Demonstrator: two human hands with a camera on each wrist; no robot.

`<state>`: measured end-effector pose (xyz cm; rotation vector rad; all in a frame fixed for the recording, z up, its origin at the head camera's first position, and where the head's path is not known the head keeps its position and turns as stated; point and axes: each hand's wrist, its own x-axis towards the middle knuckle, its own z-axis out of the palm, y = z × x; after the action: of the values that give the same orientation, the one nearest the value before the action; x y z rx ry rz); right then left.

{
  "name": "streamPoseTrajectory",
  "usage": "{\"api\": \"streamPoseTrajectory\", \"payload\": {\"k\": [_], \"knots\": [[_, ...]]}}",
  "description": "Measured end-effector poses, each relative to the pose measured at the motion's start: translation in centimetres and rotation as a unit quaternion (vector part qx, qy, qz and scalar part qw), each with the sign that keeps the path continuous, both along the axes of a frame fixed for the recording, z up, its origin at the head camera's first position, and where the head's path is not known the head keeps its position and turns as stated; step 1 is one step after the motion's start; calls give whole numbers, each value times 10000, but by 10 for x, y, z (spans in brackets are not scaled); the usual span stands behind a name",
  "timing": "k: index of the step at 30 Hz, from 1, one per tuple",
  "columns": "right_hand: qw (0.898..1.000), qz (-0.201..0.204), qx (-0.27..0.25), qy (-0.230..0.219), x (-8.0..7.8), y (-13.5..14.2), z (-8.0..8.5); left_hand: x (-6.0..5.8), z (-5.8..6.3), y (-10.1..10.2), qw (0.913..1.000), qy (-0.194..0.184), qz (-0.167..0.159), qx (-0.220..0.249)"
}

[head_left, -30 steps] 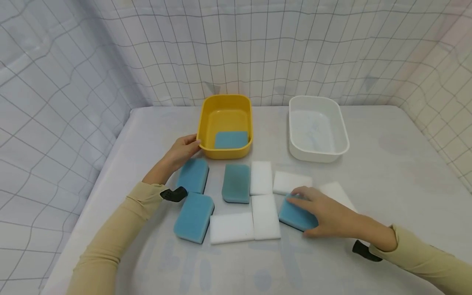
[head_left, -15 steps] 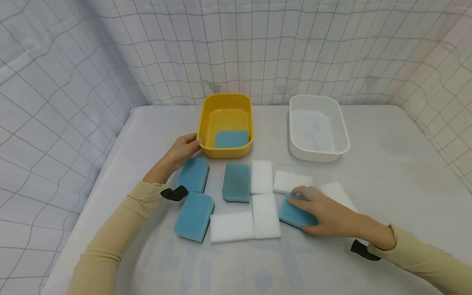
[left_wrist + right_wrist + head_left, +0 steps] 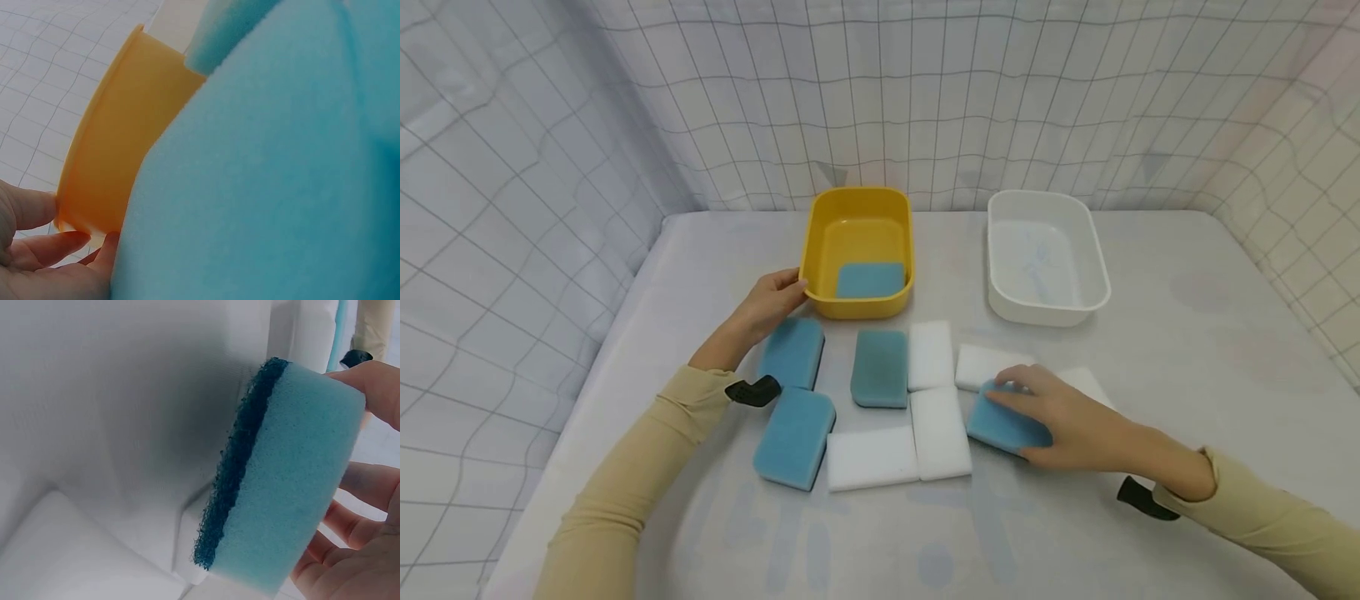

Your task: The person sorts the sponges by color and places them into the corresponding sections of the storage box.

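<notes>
Holding yellow tub (image 3: 861, 309) by its corner, left hand (image 3: 767, 303), probably steadying it; right hand (image 3: 1070, 423) grips blue sponge (image 3: 1004, 427) edge-on, likely for purchase.

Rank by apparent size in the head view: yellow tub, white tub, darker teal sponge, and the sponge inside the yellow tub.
Largest to smallest:
Yellow tub and white tub, too alike to rank
Teal sponge
Inner sponge, as far as visible

A yellow bin (image 3: 861, 310) is showing smooth, slightly glossy plastic; a white bin (image 3: 1047, 313) is looking likewise. The blue sponge (image 3: 294, 469) is pairing matt, porous foam with a rough, fibrous scouring layer (image 3: 237, 464).
</notes>
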<state>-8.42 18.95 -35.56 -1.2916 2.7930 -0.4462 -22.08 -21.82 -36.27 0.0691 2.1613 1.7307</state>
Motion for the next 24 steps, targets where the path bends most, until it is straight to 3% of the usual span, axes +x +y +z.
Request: {"api": "streamPoseTrajectory", "payload": {"k": [24], "knots": [[9987, 36, -283, 415, -11, -4, 25, -1, 0, -1, 10000, 28, 7, 45]]}}
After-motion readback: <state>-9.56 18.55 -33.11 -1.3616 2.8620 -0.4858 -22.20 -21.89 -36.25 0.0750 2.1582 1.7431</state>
